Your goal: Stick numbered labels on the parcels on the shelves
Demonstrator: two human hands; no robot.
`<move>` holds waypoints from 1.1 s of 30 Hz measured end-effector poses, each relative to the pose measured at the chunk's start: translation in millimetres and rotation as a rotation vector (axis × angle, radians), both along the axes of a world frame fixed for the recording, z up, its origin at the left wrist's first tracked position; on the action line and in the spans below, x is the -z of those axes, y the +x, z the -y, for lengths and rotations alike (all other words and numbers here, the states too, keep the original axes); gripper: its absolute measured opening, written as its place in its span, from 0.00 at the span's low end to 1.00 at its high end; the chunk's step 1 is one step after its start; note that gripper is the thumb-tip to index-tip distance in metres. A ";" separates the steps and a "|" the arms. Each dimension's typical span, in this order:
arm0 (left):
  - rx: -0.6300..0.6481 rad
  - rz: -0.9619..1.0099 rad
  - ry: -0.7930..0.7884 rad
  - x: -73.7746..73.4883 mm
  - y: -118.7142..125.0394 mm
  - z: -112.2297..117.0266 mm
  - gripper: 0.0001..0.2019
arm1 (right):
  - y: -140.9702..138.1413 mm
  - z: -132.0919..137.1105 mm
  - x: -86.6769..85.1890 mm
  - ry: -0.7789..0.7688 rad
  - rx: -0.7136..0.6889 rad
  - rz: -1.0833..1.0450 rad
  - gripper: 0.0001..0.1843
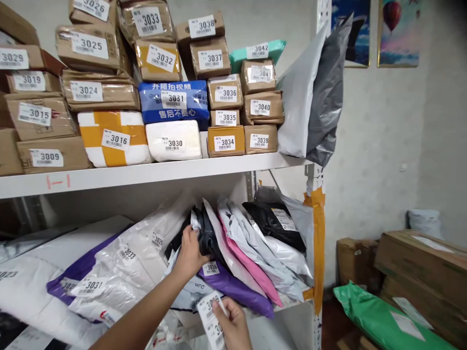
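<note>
My left hand (190,253) reaches into the lower shelf and grips the top of a black plastic mailer bag (207,238) standing among other soft parcels. My right hand (233,323), low in the view, pinches a strip of white number labels (210,313) printed with barcodes. Beside the black bag lean a purple mailer tagged 3038 (233,287), a pink one (251,267) and several grey-white ones. To the left lie white bags tagged 3033 (128,253) and 3031 (89,286).
The upper white shelf (146,172) carries numbered cardboard boxes and packets, 3009 through 3042, with grey mailers (314,102) hanging off its right end. On the floor at right stand brown cartons (419,262) and a green bag (379,321). Pictures hang on the wall.
</note>
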State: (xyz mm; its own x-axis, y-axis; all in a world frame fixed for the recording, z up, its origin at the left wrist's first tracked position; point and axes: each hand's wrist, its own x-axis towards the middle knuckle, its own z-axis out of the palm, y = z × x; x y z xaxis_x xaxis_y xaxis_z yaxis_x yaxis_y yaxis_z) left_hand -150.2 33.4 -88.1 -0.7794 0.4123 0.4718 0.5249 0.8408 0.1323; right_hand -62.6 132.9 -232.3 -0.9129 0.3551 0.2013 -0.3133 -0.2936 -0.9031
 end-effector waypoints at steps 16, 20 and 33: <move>0.409 0.133 -0.130 -66.1 -8.7 -15.7 0.10 | -23.6 -41.4 -71.3 -0.320 0.134 -0.166 0.30; 0.469 0.187 -0.182 -76.6 -16.1 -19.0 0.08 | -28.4 -48.4 -82.7 -0.414 0.146 -0.200 0.31; 0.158 0.145 -0.078 -70.4 -15.3 -43.0 0.20 | -20.4 -38.0 -68.6 0.047 -0.320 -0.181 0.19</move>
State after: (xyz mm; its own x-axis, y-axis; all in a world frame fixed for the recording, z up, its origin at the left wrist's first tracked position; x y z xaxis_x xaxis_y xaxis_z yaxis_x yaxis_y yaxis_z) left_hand -165.5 76.3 -17.7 -0.7596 0.5654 0.3215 0.6310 0.7604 0.1538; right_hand -83.0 170.9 -163.7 -0.9242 0.0444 0.3793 -0.3687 -0.3625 -0.8560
